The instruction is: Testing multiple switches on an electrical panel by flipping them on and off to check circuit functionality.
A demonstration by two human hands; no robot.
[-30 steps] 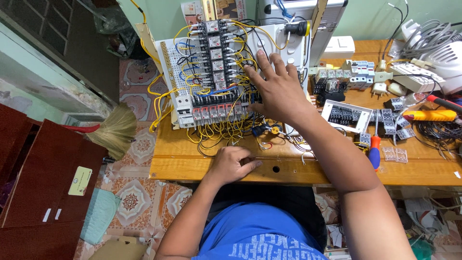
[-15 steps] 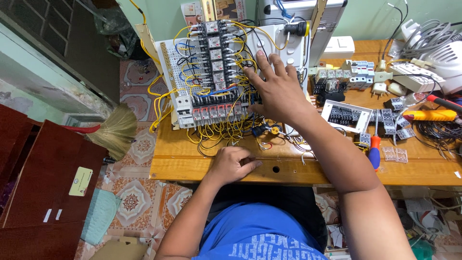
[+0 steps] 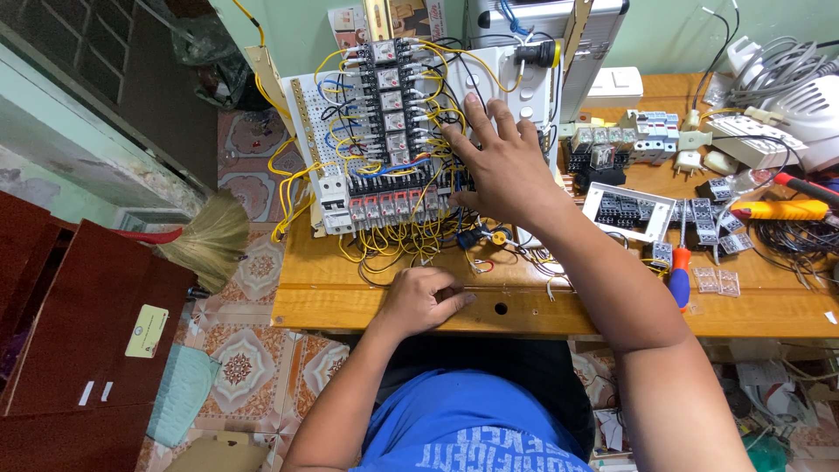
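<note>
- Head view, hands: right hand (image 3: 498, 162) is lying spread, palm down, on the right part of the wired control panel (image 3: 393, 140); left hand (image 3: 421, 300) is resting loosely curled on the near edge of the wooden table (image 3: 323, 288), holding nothing visible.
- Head view, surroundings: yellow wires (image 3: 393, 240) are spilling near the panel; a red-handled screwdriver (image 3: 681, 262) is lying right; a broom (image 3: 205, 240) is leaning left.
</note>
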